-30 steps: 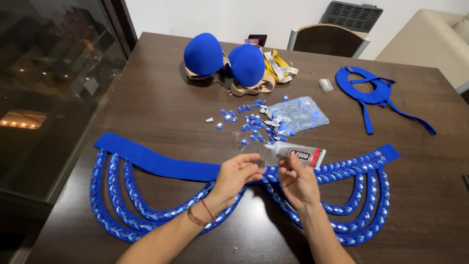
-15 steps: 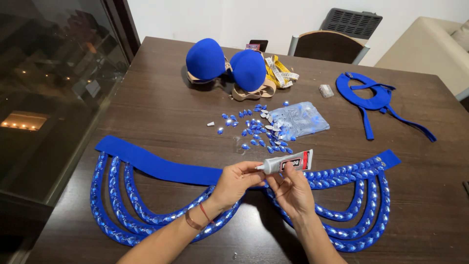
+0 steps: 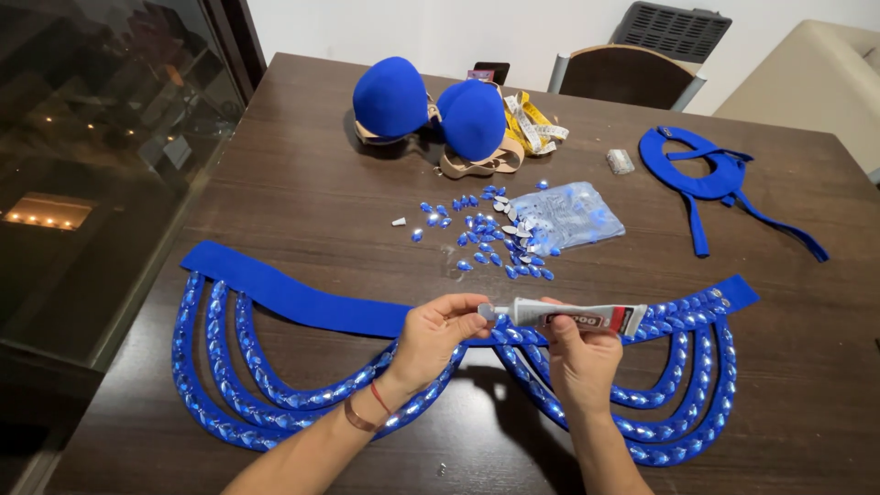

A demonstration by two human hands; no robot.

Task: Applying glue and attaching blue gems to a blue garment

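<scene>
- Glue tube held level at lower centre of the frame, long axis running left to right, nozzle end pointing left, flat crimped end pointing right.
- Right hand clenched around the tube's body from below, grip grasping it near the middle.
- Left hand pinched on the small cap at the nozzle tip, just left of the right hand; nearer to the cap end than the right.
- Both hands raised just above the blue beaded belt, spread across the lower half of the tabletop.
- Loose blue gems and a clear bag scattered at centre frame, well apart from the hands, above them in the picture.
- Blue padded cups at upper centre, blue strap piece at upper right.
- Against half a second ago: tube flatter, no longer tilted up to the right; left fingers closed in on the tip; right hand shifted under the tube.
</scene>
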